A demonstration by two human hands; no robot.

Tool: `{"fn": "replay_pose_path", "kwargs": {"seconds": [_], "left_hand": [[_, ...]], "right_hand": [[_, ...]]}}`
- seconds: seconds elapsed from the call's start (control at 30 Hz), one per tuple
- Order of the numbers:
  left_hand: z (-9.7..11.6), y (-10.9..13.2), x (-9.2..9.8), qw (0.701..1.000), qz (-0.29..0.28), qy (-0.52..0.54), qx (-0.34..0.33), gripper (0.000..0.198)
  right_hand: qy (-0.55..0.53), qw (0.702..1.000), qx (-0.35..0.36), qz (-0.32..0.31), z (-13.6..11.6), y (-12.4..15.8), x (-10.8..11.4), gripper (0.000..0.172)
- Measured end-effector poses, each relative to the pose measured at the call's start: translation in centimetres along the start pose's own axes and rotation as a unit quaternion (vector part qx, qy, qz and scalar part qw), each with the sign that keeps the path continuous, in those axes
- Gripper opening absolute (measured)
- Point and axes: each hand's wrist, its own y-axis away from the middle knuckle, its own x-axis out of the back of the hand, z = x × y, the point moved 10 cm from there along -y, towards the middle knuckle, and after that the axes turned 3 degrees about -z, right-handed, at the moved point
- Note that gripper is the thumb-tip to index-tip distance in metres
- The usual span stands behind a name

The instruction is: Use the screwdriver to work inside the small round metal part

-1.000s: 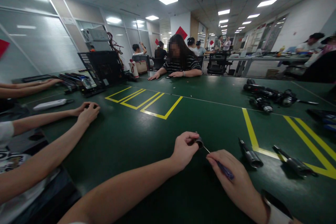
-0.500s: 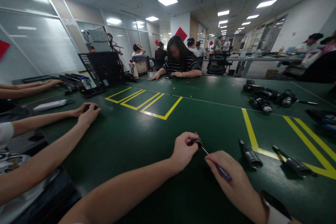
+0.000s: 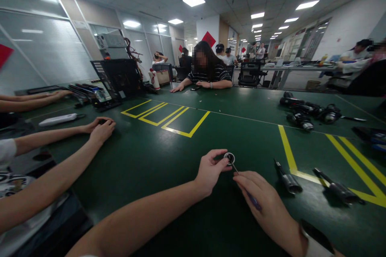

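Note:
My left hand (image 3: 210,173) pinches a small round metal cup-like part (image 3: 229,157) between thumb and fingers, its bright rim and dark inside facing me. A screwdriver (image 3: 254,200) with a purple handle lies in the closed fingers of my right hand (image 3: 267,198). Its thin shaft reaches the mouth of the metal part; the tip cannot be made out there. To the right of my right hand, two metal cylinders with narrow stems, the nearer one (image 3: 289,180) and the farther one (image 3: 340,189), lie on the green table (image 3: 169,160).
Black tool-like bodies (image 3: 313,112) lie at the back right. Yellow tape (image 3: 177,132) marks the tabletop. At left, a co-worker's hands (image 3: 102,126) hold something dark, near a white power strip (image 3: 58,119). Across the table sits another person (image 3: 209,72). A black computer case (image 3: 117,78) stands back left.
My left hand has turned the metal part so its open rim faces me more. My right hand has shifted slightly left, bringing the screwdriver shaft steeper against the part.

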Motion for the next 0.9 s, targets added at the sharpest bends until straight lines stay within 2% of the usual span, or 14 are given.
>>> {"fn": "replay_pose_path", "kwargs": {"seconds": [0.17,0.27,0.4,0.47,0.6,0.9], "left_hand": [[0.5,0.1,0.0,1.000,-0.001,0.002,-0.018,0.031],[0.6,0.1,-0.1,1.000,-0.008,0.007,-0.021,0.029],[0.5,0.2,-0.1,1.000,-0.017,0.000,-0.014,0.025],[0.7,0.1,-0.1,0.999,-0.015,-0.015,-0.025,0.025],[0.7,0.0,0.1,0.999,-0.003,-0.026,-0.032,0.027],[0.4,-0.2,0.5,0.999,0.004,-0.031,-0.042,0.030]], "right_hand": [[-0.050,0.998,-0.033,0.005,0.7,-0.1,0.2,0.031],[-0.129,0.986,-0.099,0.022,2.3,-0.1,0.7,0.024],[-0.262,0.937,-0.228,0.016,5.2,0.3,0.0,0.022],[-0.312,0.912,-0.266,0.021,6.0,0.7,-0.2,0.025],[-0.334,0.895,-0.295,0.015,6.3,0.9,-0.7,0.026],[-0.315,0.899,-0.305,0.018,5.9,0.8,-0.4,0.026]]}}
